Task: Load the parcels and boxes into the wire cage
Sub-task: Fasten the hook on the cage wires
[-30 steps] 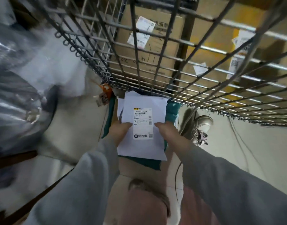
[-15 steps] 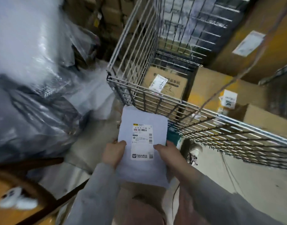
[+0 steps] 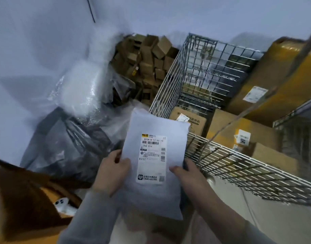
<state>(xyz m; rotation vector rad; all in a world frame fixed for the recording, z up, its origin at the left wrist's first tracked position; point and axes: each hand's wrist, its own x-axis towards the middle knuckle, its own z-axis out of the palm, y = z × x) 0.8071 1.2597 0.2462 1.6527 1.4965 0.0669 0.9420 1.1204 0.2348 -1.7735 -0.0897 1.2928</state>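
Note:
A flat white parcel with a printed shipping label is held in front of me, its top edge level with the near corner of the wire cage. My left hand grips its left edge and my right hand grips its right edge, thumbs on top. Inside the cage lie several cardboard boxes, among them a brown one and a yellow-taped one. Whether another parcel sits beneath the white one is hidden.
Grey and clear plastic-wrapped bundles pile up at the left. A heap of small cardboard boxes lies behind them. A big yellow-taped box leans at the cage's right side. A brown carton sits at lower left.
The parcel has risen from below the cage to the level of its top rim, both hands still on it. My view has lifted, so the cage's inside now shows.

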